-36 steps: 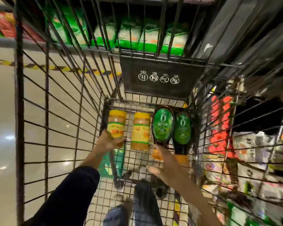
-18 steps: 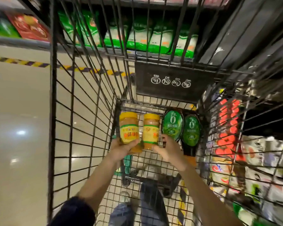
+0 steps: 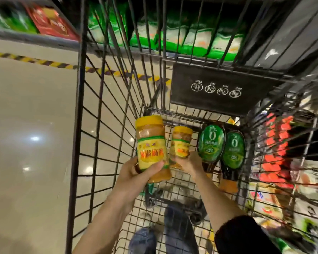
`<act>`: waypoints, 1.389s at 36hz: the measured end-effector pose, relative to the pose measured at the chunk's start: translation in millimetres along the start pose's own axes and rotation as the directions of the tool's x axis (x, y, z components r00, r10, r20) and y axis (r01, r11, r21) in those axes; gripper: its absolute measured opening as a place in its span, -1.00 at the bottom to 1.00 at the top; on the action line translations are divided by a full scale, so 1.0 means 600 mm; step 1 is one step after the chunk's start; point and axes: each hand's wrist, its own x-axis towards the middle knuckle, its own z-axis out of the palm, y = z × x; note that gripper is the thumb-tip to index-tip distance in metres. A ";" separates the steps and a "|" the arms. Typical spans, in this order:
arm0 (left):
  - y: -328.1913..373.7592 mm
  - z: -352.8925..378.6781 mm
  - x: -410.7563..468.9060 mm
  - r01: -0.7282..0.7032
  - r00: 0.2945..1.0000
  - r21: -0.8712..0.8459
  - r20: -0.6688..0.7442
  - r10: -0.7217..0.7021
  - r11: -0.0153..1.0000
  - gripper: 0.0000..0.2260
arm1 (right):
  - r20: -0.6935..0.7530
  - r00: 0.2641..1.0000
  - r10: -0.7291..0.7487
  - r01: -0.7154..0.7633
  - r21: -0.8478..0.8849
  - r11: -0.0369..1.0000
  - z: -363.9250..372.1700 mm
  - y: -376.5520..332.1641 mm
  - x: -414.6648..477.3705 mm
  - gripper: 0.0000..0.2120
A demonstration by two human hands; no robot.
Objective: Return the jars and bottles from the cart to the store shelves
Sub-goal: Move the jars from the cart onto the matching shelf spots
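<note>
Holding jar one [image 3: 151, 147] in my left hand [image 3: 136, 173], wrapped round base, above cart [image 3: 81, 107] floor. My right hand [image 3: 189, 162] clasps jar two [image 3: 181, 142] low. Bottles [image 3: 211, 142] lie just right of that grip. Best: lift both straight, clear of wires.

Yellow jars [image 3: 151, 149] gripped, green-labelled bottles [image 3: 211, 143] perhaps lying flat

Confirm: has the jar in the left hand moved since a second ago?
Yes. The jar has risen off the cart floor toward the camera, against the green-labelled bottles still lying there.
</note>
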 end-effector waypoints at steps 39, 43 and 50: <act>0.123 -0.051 -0.325 -0.509 0.832 -0.003 0.255 0.493 0.860 -0.60 | -0.521 0.792 -0.318 0.595 0.542 0.594 -0.177 -0.055 -0.507 -0.52; 0.129 -0.073 -0.382 -0.650 0.712 -0.011 0.341 0.614 0.760 -0.65 | -0.658 0.711 -0.250 0.669 0.521 0.531 -0.168 -0.041 -0.616 -0.51; 0.123 -0.098 -0.517 -0.814 0.465 -0.058 0.531 0.708 0.578 -0.68 | -0.841 0.532 -0.103 0.754 0.415 0.509 -0.113 0.014 -0.824 -0.45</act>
